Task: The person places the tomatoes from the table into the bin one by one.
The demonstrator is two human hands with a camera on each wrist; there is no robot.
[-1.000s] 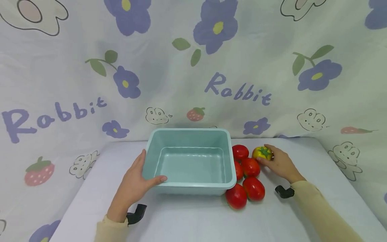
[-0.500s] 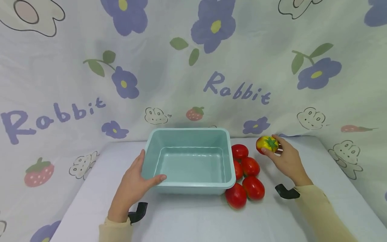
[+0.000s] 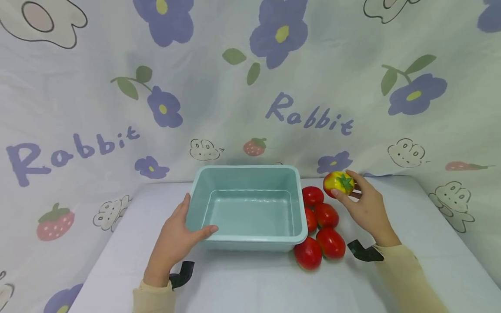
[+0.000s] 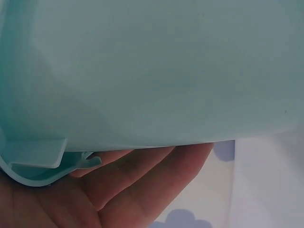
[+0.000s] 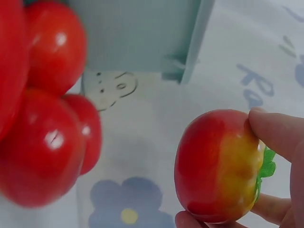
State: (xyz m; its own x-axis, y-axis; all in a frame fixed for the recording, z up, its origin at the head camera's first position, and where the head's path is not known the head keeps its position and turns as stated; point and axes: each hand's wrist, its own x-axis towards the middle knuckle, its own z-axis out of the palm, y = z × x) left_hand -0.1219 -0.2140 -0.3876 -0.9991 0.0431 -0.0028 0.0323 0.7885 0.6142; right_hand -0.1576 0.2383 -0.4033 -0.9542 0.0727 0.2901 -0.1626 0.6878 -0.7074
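My right hand point(image 3: 365, 208) pinches a red-and-yellow tomato point(image 3: 337, 183) with a green leafy top, thumb on one side and fingers on the other. In the right wrist view the tomato point(image 5: 216, 166) is held above the table, its leafy top toward the palm. My left hand point(image 3: 176, 239) grips the front left corner of a pale blue-green plastic basin point(image 3: 250, 239). Its thumb lies over the front rim, and in the left wrist view the fingers point(image 4: 142, 185) reach along the outer wall. Nothing lies inside the basin.
Several red tomatoes point(image 3: 330, 243) lie clustered against the basin's right side, some partly hidden by its wall. A white cloth covers the table point(image 3: 242, 282). Behind hangs a curtain point(image 3: 219, 104) printed with flowers and rabbits.
My right hand has lifted the red-and-yellow tomato off the table, first shifting right, then a little back left. The left hand stays on the basin, which has not moved.
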